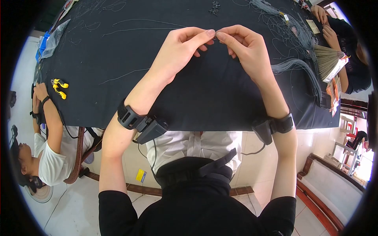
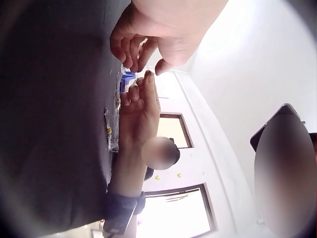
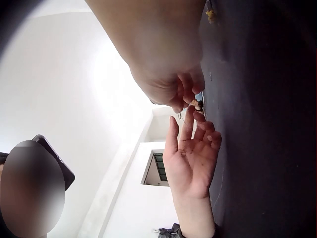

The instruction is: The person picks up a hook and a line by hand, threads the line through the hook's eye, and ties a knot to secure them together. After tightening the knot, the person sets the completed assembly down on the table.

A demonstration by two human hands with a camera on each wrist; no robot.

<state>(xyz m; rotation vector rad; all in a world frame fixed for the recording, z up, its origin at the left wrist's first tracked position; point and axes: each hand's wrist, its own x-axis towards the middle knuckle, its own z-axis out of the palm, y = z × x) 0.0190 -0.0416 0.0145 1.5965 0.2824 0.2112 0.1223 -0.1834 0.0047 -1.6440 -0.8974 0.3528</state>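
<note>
Both hands meet above the black-covered table, fingertips close together. My right hand pinches a tiny, thin looped piece between thumb and index finger; the loop sticks out under the fingertips in the right wrist view. Whether it is wire or line I cannot tell. Facing it is my left hand, its thumb and index finger spread apart on either side of the loop in both wrist views. Its other fingers bend loosely. Thin grey strands lie on the cloth beyond the left hand.
Large bundles of grey strands lie at the right, beside a fanned stack of cards. Small dark pieces sit at the far side. Yellow-handled pliers lie at the left. Other people sit at both table ends.
</note>
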